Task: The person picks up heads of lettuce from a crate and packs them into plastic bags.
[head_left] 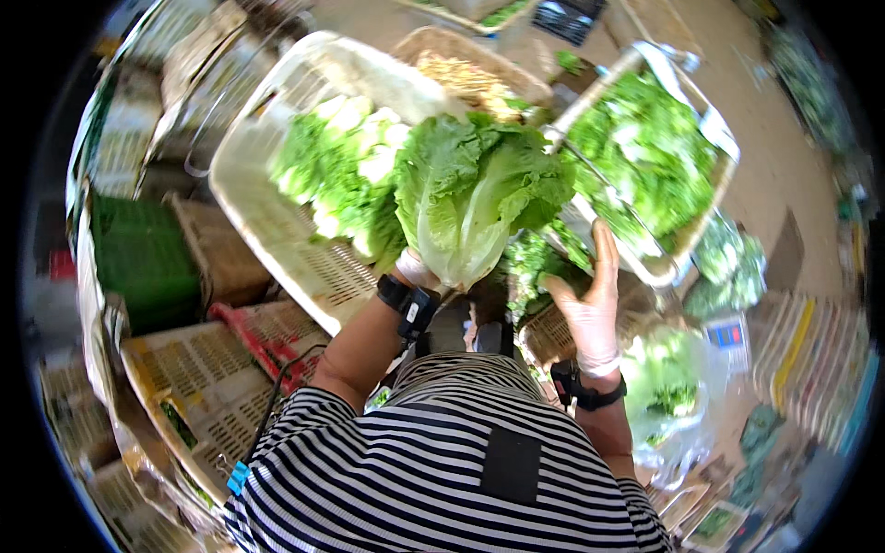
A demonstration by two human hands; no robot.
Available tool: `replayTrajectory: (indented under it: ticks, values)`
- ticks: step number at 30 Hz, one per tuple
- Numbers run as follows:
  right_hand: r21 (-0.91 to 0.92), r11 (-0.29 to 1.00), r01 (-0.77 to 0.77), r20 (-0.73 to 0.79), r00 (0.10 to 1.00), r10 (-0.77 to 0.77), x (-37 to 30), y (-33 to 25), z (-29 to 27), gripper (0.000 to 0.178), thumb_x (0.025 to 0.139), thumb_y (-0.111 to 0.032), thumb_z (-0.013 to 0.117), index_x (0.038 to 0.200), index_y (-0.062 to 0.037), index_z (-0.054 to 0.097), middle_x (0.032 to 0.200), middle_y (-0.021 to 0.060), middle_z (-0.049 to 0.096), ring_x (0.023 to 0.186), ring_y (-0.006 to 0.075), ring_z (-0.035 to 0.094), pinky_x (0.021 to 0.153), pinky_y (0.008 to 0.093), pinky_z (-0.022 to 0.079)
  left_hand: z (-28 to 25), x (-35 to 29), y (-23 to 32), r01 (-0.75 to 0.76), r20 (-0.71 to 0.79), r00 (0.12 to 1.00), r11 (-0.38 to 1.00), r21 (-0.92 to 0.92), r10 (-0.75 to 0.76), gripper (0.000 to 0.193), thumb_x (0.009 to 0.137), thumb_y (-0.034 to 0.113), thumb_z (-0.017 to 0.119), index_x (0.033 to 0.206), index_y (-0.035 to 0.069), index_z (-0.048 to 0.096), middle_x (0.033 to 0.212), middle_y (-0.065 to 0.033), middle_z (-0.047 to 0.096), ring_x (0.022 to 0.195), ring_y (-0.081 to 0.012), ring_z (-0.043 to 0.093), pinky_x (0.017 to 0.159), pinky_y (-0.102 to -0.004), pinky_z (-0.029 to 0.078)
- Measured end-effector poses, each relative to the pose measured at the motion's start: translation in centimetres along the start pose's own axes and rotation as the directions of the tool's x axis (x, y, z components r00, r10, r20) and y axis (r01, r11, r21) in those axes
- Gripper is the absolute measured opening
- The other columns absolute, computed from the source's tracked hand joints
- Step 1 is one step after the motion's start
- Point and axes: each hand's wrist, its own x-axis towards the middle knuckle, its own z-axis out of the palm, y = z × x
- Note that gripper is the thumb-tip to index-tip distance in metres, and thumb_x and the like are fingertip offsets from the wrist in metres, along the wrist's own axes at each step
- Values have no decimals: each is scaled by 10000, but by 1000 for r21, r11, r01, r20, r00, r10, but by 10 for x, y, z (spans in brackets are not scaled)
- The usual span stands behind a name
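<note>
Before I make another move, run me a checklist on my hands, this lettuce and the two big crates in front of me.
1. Lettuce head supported: ok, held near its base by the left hand.
2. Right hand free: ok, open and apart from the lettuce.
3. Room in the left crate: ok, bare slatted floor shows.
4. Room in the right crate: not ok, leafy greens cover most of it.
5. Lettuce's far side undamaged: cannot tell, hidden.

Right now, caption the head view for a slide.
Left hand holds a lettuce head near a white crate; right hand open.
</note>
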Motion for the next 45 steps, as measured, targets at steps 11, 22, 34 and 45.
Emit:
replayTrajectory:
  ticks: [11, 22, 34, 45]
  values:
    - [-523, 792, 314, 400, 911, -98, -94, 13, -210, 1036, 475, -335, 854, 1378, -311, 347, 1397, 90, 373, 1271, 287, 379, 1051, 566, 245, 42, 22, -200, -456, 455, 439, 244, 856, -775, 563, 839, 334, 597, 1276, 22, 427, 1242, -137, 508, 1122, -248, 499, 969, -352, 402]
    - [747, 611, -261, -184, 803, 567, -251, 45, -271, 709, 760, -75, 690, 1359, -20, 315, 1238, 54, 500, 1070, 126, 502, 934, 280, 405, 83, 6, -341, -470, 519, 686, 233, 851, -509, 563, 887, 476, 510, 1225, 28, 466, 952, -137, 600, 845, -179, 569, 758, -320, 476]
    - [-26, 914, -405, -586, 747, 314, -286, 40, -298, 826, 798, -528, 611, 1419, -101, 271, 1368, 166, 386, 1244, 303, 396, 1046, 356, 300, 122, -49, -385, 189, 243, 453, 359, 914, -858, 758, 796, 280, 706, 1371, 64, 263, 1305, -74, 401, 1189, -164, 406, 986, -318, 373]
    - [768, 633, -97, -302, 817, 492, -270, 65, -274, 507, 824, -190, 669, 1253, 4, 483, 1132, 44, 575, 1012, 121, 531, 912, 265, 413, 115, -59, -393, -710, 470, 557, -100, 697, -685, 466, 885, 317, 583, 1174, -28, 464, 1074, -145, 561, 968, -209, 543, 869, -312, 425]
